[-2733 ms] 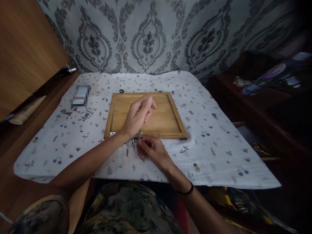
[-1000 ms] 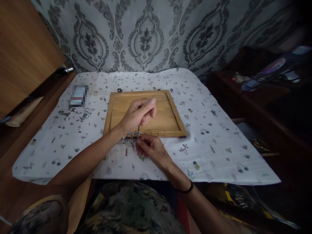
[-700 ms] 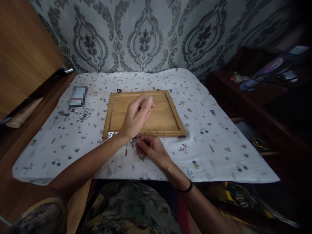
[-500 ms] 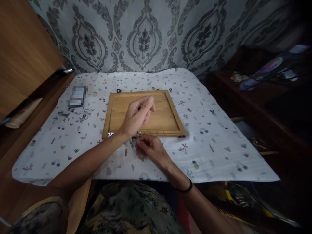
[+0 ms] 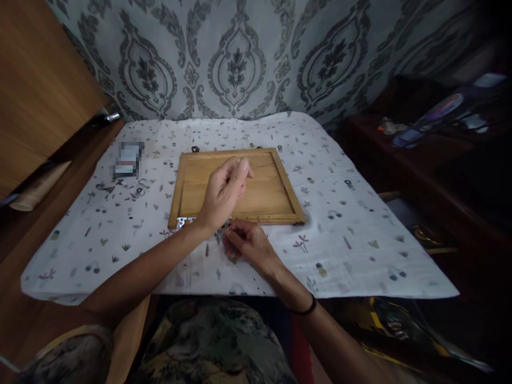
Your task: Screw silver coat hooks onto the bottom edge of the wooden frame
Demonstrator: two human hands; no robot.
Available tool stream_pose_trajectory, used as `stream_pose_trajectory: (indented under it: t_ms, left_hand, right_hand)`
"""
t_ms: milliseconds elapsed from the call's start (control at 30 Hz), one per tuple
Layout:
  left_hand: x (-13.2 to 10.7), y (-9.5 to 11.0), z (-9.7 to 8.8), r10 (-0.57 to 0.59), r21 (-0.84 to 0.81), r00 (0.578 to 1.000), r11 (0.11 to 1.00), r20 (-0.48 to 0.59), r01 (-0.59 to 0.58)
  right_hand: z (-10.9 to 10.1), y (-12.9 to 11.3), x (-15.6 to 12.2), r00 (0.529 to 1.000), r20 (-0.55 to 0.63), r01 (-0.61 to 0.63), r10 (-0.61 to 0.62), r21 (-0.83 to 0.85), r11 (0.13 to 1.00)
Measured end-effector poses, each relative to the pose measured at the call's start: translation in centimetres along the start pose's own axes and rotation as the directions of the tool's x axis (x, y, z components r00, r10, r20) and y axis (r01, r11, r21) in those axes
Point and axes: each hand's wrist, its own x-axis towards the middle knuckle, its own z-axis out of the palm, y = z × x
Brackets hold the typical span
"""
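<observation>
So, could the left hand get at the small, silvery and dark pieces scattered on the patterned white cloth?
Probably yes: nothing tall stands between the left hand and the scattered pieces, though it is curled, perhaps gripping something.

No words, numbers or brand names can be read. At the right, a dark, elongated object [image 5: 443, 108] carries an oval purple-and-white patch that looks like a label, too blurred to make out. At the left, a pale rectangular item with dark edges and a reddish band [image 5: 128, 158] is covered by coarse pixels, hiding any lettering.
</observation>
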Motion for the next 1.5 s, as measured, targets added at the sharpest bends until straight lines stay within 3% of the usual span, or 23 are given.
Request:
stream_pose_trajectory:
  t_ms: [100, 167, 267, 333, 400, 500, 567, 633, 867, 1167, 1233, 1400, 1500]
  left_hand:
    - [0.6, -0.4, -0.2, -0.027, -0.047, 0.998, 0.998, 0.062, 0.03]
    - [1.3, -0.4, -0.7, -0.07, -0.061, 0.979, 0.995, 0.194, 0.083]
    - [2.0, 0.1, -1.4, -0.13, -0.063, 0.896, 0.983, 0.425, 0.172]
    - [2.0, 0.4, -1.5, -0.136, -0.053, 0.858, 0.981, 0.496, 0.187]
    - [1.6, 0.5, -1.4, -0.128, -0.031, 0.887, 0.987, 0.444, 0.158]
    - [0.6, 0.5, -0.6, -0.067, 0.036, 0.975, 0.997, 0.212, 0.061]
    - [0.0, 0.3, -0.1, -0.028, 0.056, 0.995, 0.998, 0.095, 0.023]
    - [-0.1, 0.1, 0.2, -0.022, 0.039, 0.999, 0.999, 0.049, 0.02]
    - [1.0, -0.5, -0.6, -0.062, -0.045, 0.994, 0.997, 0.087, 0.067]
    - [1.2, 0.1, -1.2, -0.113, -0.06, 0.947, 0.989, 0.301, 0.137]
    - [1.1, 0.2, -1.1, -0.113, -0.04, 0.958, 0.991, 0.264, 0.128]
    - [0.4, 0.1, -0.6, -0.019, 0.018, 1.0, 1.0, 0.001, 0.019]
    - [0.3, -0.2, -0.5, -0.009, -0.007, 1.0, 1.0, 0.007, 0.009]
  right_hand:
    - [-0.1, 0.0, 0.0, 1.0, 0.0, 0.007, -0.007, -0.007, 1.0]
    - [-0.1, 0.0, 0.0, 1.0, 0.014, 0.015, -0.015, -0.009, 1.0]
    - [-0.2, -0.1, -0.1, 0.999, 0.024, 0.025, -0.025, -0.009, 1.0]
    - [-0.1, -0.1, -0.1, 0.999, 0.018, 0.026, -0.026, -0.005, 1.0]
    - [-0.1, -0.1, -0.1, 1.0, 0.012, 0.026, -0.026, 0.003, 1.0]
    - [0.0, 0.0, -0.1, 1.0, 0.006, 0.022, -0.022, 0.023, 0.999]
    - [0.0, 0.0, -0.1, 1.0, 0.01, 0.012, -0.013, 0.039, 0.999]
    - [0.0, -0.1, -0.1, 1.0, 0.015, 0.001, -0.002, 0.043, 0.999]
    - [-0.1, -0.4, -0.2, 1.0, 0.015, 0.005, -0.005, -0.02, 1.0]
    - [-0.2, -0.2, -0.2, 1.0, 0.015, 0.018, -0.018, 0.004, 1.0]
    - [-0.2, -0.2, -0.2, 1.0, 0.011, 0.02, -0.02, 0.001, 1.0]
    - [-0.1, -0.1, -0.1, 1.0, 0.018, 0.004, -0.004, 0.01, 1.0]
    - [-0.2, -0.1, -0.1, 1.0, 0.013, -0.002, 0.002, 0.007, 1.0]
